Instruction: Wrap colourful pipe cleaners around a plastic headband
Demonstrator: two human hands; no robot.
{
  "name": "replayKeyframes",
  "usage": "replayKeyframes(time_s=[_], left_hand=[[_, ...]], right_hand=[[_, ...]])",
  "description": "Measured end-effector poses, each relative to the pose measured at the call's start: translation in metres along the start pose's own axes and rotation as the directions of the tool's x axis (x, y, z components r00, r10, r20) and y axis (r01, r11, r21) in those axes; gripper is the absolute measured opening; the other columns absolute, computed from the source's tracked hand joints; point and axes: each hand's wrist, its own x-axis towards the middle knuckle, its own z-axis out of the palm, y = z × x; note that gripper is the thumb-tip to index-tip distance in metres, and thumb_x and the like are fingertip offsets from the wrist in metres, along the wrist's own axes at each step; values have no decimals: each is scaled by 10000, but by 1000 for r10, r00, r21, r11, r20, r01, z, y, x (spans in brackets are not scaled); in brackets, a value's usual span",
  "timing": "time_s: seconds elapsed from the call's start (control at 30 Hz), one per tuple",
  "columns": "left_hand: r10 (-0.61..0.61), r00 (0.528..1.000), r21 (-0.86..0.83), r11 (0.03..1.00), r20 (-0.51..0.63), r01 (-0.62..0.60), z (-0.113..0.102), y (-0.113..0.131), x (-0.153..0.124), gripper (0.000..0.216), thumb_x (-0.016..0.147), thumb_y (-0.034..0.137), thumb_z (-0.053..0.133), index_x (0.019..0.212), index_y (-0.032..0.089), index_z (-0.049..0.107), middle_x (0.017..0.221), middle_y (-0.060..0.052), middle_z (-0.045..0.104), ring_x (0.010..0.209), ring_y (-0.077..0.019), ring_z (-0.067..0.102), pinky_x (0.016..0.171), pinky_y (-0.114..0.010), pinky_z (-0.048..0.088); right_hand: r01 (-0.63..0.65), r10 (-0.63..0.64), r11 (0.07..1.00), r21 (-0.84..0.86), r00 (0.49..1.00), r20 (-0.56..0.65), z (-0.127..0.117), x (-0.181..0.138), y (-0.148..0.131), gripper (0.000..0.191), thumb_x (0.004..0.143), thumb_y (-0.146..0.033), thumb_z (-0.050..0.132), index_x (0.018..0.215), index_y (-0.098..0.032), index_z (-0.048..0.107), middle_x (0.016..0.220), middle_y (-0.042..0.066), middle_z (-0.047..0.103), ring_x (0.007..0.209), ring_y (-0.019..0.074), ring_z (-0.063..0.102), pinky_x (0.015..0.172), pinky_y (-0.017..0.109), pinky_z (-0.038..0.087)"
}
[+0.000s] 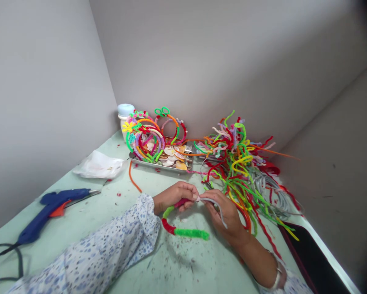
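Note:
My left hand (175, 197) is closed in a pinch on a curved headband (183, 232) wrapped in green, red and pink pipe cleaner, which arcs down onto the table. My right hand (224, 214) faces it, fingers closed on the headband's bare grey end (218, 206). The two hands meet fingertip to fingertip above the pale green table (110, 220).
A loose heap of coloured pipe cleaners (235, 159) and grey headbands (275, 192) lies behind my right hand. A metal tray (159, 163) holds finished headbands and shells. A blue glue gun (48, 210) lies left, beside a white plastic bag (99, 165). A white jar (125, 112) stands in the corner.

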Motion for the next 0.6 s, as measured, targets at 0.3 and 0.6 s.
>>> replayKeyframes(time_s=[0.3,0.6], left_hand=[[-7,999,5,1000,34,7,0,2,-2,164,681,274,601,745,130,557,441,47,466,329,-60,385,360,-183,240],[-51,995,-29,998,80,54,-3,1,-1,169,672,270,611,755,130,568,430,47,471,335,-65,388,365,-187,273]], right_hand=[[80,-80,997,-13,997,18,0,-2,4,248,844,-123,479,1029,-254,580,902,46,625,853,177,592,737,326,497],[95,-96,995,7,994,43,-1,-4,6,281,828,-95,493,1039,-260,578,918,45,628,879,176,593,757,331,497]])
